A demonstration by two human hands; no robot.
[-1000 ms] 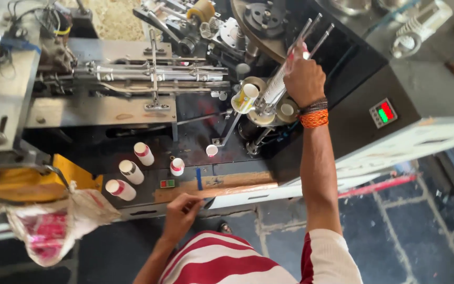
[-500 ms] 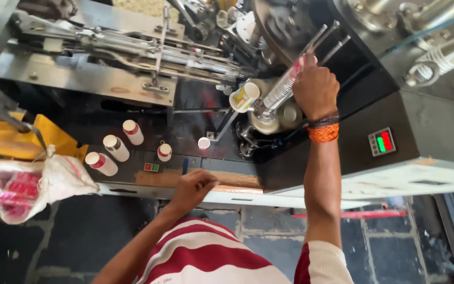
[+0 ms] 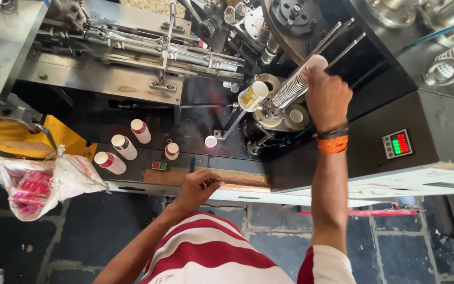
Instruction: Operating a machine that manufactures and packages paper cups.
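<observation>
My right hand (image 3: 328, 97) grips the top of a long stack of white paper cups (image 3: 290, 89) that slants down between metal guide rods into the machine's round feeder. A single printed cup (image 3: 251, 96) lies just left of the stack's lower end. My left hand (image 3: 198, 185) rests with curled fingers on the wooden strip (image 3: 237, 178) at the machine's front edge, beside a blue pen-like stick. It holds nothing that I can make out. An orange thread band sits on my right wrist.
Several white cups (image 3: 123, 147) lie on the dark machine bed at left. A bulging plastic bag (image 3: 38, 181) hangs from the yellow frame (image 3: 59, 137). A digital display panel (image 3: 398, 143) is at right. Stone floor lies below.
The view has shifted and come closer to the machine. My right hand stays on the cup stack; my left hand stays on the front edge.
</observation>
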